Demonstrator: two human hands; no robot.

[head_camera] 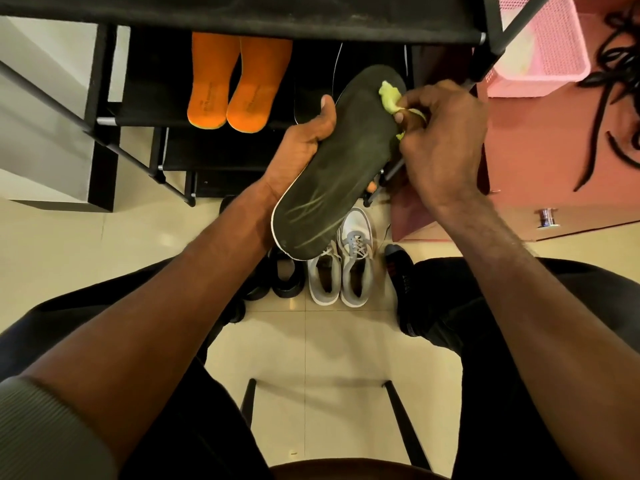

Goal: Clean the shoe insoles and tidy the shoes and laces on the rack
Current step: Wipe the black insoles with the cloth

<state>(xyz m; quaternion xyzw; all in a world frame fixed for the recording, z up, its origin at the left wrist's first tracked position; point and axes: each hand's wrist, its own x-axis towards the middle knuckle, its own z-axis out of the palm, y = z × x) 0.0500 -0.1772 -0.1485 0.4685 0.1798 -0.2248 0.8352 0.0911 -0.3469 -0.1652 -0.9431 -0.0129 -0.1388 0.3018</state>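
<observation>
the dark insole (pixel 341 161) looks like matt foam with a thin white edge and pale streaks on its face. the small yellow-green cloth (pixel 389 98) looks soft and crumpled. the two orange insoles (pixel 239 88) have a fine cloth-like matt top. the rack (pixel 242 20) has black fabric shelves and dark metal tubes. the pink basket (pixel 550 46) is perforated plastic. the floor tiles (pixel 329 344) are smooth and slightly glossy.
</observation>
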